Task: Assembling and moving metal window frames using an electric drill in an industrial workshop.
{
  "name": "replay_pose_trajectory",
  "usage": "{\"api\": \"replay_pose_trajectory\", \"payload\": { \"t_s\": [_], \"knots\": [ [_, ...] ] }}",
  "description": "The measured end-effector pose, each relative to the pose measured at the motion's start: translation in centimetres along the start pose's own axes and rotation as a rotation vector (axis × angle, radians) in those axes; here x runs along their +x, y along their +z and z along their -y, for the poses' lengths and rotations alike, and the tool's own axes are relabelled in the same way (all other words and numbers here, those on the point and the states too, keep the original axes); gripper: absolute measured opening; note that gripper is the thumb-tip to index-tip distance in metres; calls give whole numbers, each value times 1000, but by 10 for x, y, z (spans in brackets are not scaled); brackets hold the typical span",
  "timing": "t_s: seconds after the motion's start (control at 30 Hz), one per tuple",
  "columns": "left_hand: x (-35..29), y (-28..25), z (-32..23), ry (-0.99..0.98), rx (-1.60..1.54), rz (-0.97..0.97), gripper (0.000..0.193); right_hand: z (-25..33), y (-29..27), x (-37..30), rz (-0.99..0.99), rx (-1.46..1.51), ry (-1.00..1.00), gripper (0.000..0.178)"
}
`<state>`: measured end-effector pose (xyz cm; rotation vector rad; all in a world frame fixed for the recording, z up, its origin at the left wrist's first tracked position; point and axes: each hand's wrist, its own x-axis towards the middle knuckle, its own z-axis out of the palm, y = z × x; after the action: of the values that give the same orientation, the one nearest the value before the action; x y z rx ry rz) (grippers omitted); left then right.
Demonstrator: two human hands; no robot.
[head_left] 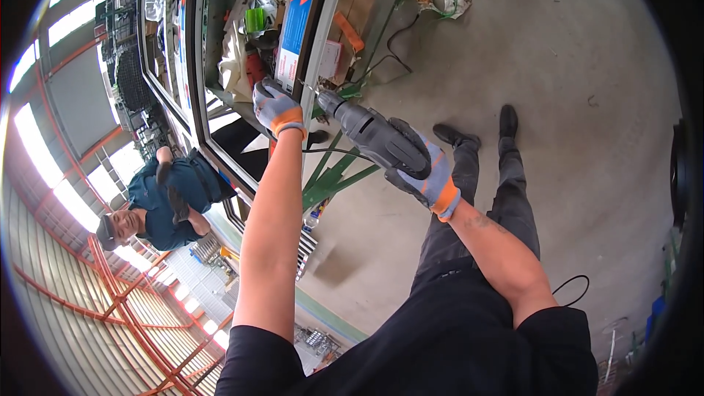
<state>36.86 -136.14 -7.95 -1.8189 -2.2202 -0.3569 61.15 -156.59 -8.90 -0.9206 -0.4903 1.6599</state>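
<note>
My right hand (434, 174), in a grey and orange work glove, grips a dark corded power drill (367, 130). Its thin bit (309, 88) points at the side of a metal frame (328, 22); whether the tip touches cannot be made out. My left hand (277, 108), gloved the same way, is closed around the frame's bar beside the bit, its fingertips partly hidden. A blue, white and red label strip (295, 26) runs along that bar. The drill's black cable (330, 150) passes below my left wrist.
Inside the frame's opening lie cloths, a red tool (254, 67) and a bright green item (254, 20). A green metal stand (330, 183) supports it. A co-worker (172, 194) stands across the frame with arms folded. Green cord (447, 0) and black cable lie on the concrete floor (587, 103).
</note>
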Motion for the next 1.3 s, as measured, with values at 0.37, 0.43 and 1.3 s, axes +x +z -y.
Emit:
{"api": "replay_pose_trajectory", "payload": {
  "t_s": [0.37,0.43,1.3],
  "knots": [
    [4,-2,-8,-55,-34,32,33,-1,5,23,45,32,20,77],
    [2,-5,-13,-64,-12,56,32,-4,9,30,50,131,33,74],
    [-1,-2,-4,-123,57,-122,34,-17,19,24,-40,-16,14,66]
  ]
}}
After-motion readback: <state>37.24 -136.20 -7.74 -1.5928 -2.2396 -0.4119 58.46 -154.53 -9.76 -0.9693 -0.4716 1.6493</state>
